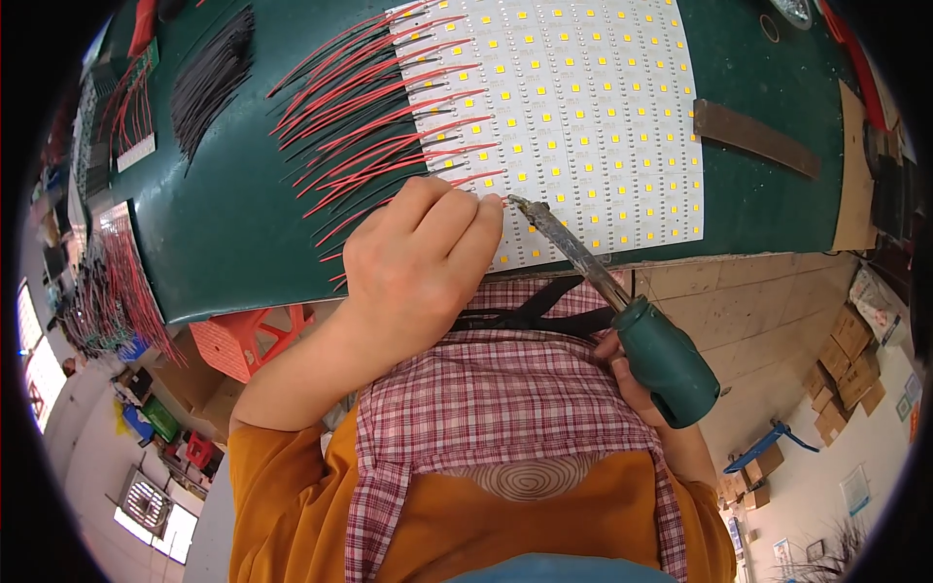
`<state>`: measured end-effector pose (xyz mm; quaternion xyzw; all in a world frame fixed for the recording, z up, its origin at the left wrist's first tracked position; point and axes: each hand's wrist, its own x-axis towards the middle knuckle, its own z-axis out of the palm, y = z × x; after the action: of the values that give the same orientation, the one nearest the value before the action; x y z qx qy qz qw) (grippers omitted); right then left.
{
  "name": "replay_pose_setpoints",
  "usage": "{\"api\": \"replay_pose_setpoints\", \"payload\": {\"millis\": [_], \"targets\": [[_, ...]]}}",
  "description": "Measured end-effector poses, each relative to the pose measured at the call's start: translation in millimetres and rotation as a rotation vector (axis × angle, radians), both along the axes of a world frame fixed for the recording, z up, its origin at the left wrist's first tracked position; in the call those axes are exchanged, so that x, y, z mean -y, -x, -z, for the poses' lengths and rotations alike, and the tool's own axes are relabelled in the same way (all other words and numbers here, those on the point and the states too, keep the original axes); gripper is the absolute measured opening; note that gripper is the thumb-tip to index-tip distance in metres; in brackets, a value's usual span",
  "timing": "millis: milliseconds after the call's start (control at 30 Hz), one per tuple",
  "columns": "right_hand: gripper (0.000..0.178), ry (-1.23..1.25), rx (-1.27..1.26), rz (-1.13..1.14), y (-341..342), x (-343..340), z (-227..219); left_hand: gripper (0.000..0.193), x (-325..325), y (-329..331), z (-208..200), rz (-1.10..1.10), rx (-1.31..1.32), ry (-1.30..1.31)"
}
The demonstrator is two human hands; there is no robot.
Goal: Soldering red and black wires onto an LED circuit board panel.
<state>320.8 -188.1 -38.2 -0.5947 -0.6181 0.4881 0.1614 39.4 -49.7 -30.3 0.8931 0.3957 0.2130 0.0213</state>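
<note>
A: Which step seems to be in hand?

B: Soldering, it is judged: the soldering iron is gripped by its handle in the right hand, and its tip is held just past the fingertips of the left hand, at the white panel; whether a joint is touched cannot be told

A: And the left hand?

B: Its fingers are pinched together, apparently on one of the red and black wires, though most of what is held is hidden by them

A: What is called for by the next move?

B: Steadiness, most likely — the wire should be kept still under the heat, and the fingertips clear of the tip

A: How might the materials be described?

B: The panel, spread ahead and to the right of the left hand, is flat and dotted with yellow squares; the thin, slightly curved wires are fanned along its edge, ahead and leftward — a sheaf of black strands is laid farther left on the smooth green desk
</note>
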Motion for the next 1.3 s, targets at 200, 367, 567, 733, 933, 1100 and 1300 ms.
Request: {"api": "replay_pose_setpoints", "payload": {"millis": [200,367,567,733,933,1100,1300], "targets": [[0.014,0.062,-0.061,-0.001,3,-10,-10,0.028,0,-1,-1,-0.004,-0.013,0.012],[0.013,0.051,-0.034,0.165,12,-7,-11,0.027,-1,-2,-2,0.000,-0.012,-0.005],[0.016,-0.044,0.020,0.070,5,-5,-7,0.026,-2,-1,-4,-0.027,0.076,0.055],[0.024,-0.020,0.008,0.105,3,6,-5,0.027,14,0,0,0.002,0.111,0.059],[0.022,0.048,0.043,-0.096,-6,2,-7,0.029,16,-2,2,-0.003,0.052,0.053],[0.021,0.063,0.066,-0.131,-4,-5,-9,0.029,16,-5,-1,-0.006,0.019,0.055],[0.023,0.029,0.084,-0.134,-6,-3,-4,0.032,17,-8,-3,-0.040,0.030,0.091]]}}
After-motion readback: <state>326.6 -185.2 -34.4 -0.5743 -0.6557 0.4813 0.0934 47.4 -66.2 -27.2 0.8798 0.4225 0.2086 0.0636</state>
